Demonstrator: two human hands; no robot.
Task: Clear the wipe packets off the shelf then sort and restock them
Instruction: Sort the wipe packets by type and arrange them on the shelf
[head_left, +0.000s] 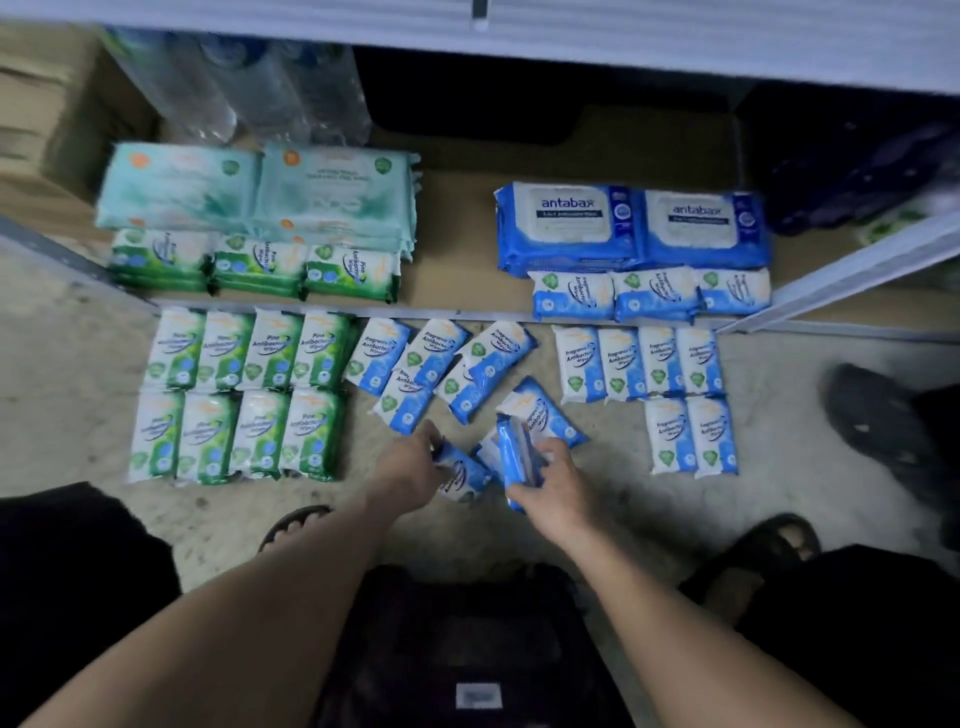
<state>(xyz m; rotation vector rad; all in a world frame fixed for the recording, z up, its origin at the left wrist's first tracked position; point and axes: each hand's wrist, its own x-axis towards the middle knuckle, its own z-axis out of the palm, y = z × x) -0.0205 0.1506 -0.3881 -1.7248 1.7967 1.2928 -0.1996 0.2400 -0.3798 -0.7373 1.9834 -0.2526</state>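
Note:
On the floor in front of the bottom shelf (467, 218) lie several wipe packets. Green pine packets (239, 395) sit in two neat rows at the left. Blue packets (670, 395) stand in rows at the right, and a loose pile of blue packets (441, 369) lies in the middle. My left hand (410, 462) grips one blue packet (462, 475) near the floor. My right hand (550, 480) holds a small stack of blue packets (519, 457) on edge. On the shelf sit teal packs (260, 192), green packets (254, 267), large blue Antabax packs (631, 226) and small blue packets (649, 293).
Plastic water bottles (249, 88) and a cardboard box (47, 114) stand at the shelf's back left. A dark bundle (852, 171) fills the back right. A black shoe (878, 415) rests on the floor at right. My sandalled feet (769, 545) flank a dark bag (467, 649) below.

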